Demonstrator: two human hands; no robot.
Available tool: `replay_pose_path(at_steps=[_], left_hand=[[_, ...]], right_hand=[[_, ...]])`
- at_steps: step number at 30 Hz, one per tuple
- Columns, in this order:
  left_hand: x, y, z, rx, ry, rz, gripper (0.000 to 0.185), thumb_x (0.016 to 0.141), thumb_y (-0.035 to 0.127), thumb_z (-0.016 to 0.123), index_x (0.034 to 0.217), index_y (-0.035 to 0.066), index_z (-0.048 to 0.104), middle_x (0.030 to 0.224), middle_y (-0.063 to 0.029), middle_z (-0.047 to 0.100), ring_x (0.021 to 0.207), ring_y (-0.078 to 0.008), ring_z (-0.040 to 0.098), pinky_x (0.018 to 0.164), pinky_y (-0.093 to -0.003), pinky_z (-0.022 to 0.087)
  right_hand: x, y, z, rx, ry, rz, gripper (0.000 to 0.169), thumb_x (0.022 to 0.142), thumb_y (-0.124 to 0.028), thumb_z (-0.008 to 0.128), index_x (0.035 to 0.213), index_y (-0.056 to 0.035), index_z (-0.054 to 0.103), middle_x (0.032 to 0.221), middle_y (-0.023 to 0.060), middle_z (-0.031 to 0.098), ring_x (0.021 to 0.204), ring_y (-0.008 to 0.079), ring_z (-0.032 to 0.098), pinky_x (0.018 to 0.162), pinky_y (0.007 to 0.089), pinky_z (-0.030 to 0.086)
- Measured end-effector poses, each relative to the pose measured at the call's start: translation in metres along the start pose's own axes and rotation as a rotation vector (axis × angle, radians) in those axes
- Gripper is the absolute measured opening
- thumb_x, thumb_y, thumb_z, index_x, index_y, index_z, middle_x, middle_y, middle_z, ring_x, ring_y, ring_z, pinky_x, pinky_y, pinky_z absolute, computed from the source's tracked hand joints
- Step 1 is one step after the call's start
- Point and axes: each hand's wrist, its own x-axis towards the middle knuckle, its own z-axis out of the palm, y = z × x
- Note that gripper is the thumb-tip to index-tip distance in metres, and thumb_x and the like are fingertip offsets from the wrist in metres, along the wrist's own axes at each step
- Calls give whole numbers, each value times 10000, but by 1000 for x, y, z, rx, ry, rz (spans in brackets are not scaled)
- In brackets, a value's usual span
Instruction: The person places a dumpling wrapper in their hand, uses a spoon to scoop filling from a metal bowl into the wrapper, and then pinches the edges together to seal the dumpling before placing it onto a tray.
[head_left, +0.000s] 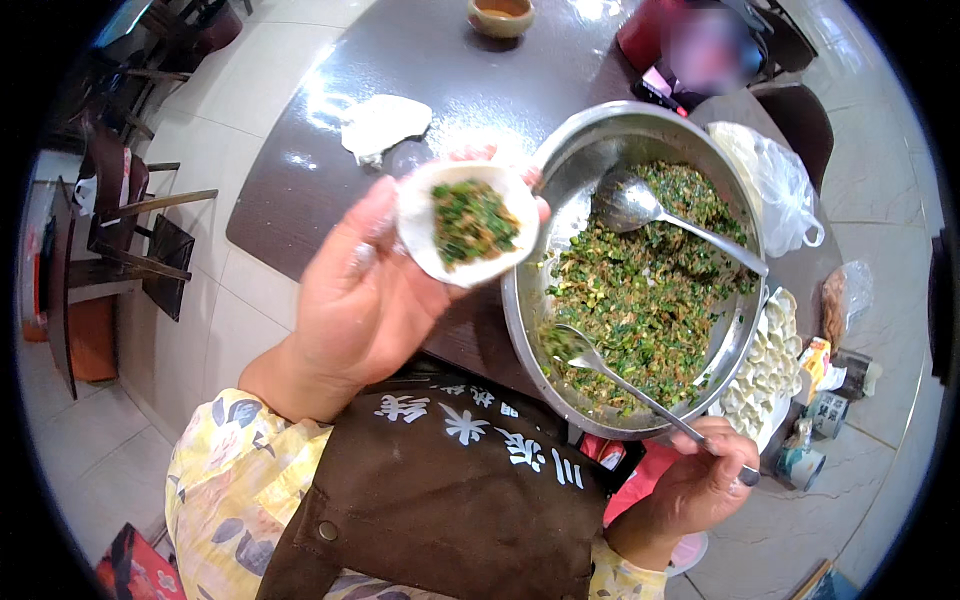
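My left hand (375, 285) holds a round white dough wrapper (417, 229), palm up, fingers under and around its rim. On the wrapper lies a mound of green chopped filling (474, 223). A thin metal spoon (637, 390) is gripped near its handle end by my right hand (697, 487). Its bowl rests in the filling at the near left of a large steel basin (525, 356). Chopped greens mixed with brown bits (645, 300) cover much of the basin's bottom. A larger serving spoon (630, 204) lies in the same basin, its handle on the right rim.
Shaped dumplings (772, 352) sit in rows right of the basin, with jars (802, 457) beyond. Plastic bags (780, 187) lie at the far right. A white crumpled piece (384, 124) and a small bowl (501, 16) are on the dark table (285, 202). Chairs (120, 180) stand left.
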Motion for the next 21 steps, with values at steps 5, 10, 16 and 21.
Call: replay_pose_path(at_steps=[5,10,16,21], left_hand=[[-5,-8,5,-25,-64,-210,659,985,480,261,1445,8,261,1449,-215,343,1321,-345,390,1104,-408,316],[-6,-14,16,-141,-174,-398,638,1014,439,199,1428,-42,264,1414,-183,407,1314,-282,403,1089,-409,341],[-3,-11,22,-274,-127,-462,618,1019,420,182,1411,-44,295,1410,-201,409,1302,-277,419,1101,-408,322],[0,-14,20,-298,-120,-457,615,1015,421,200,1403,-45,307,1401,-206,417,1290,-287,434,1088,-405,346]], right_hand=[[-4,-2,-1,-121,132,-349,318,999,-281,412,836,-17,475,718,120,495,693,193,438,641,262,395],[-5,2,-1,-539,-131,-830,200,979,-252,434,1031,-74,509,821,108,610,687,265,583,596,372,514],[-17,-11,-18,-799,-644,-886,138,916,-193,558,1010,-95,583,953,130,662,829,305,642,644,384,556],[-20,-8,-22,-931,-614,-977,122,928,-152,549,1040,-107,569,973,126,657,858,291,637,674,360,556]])
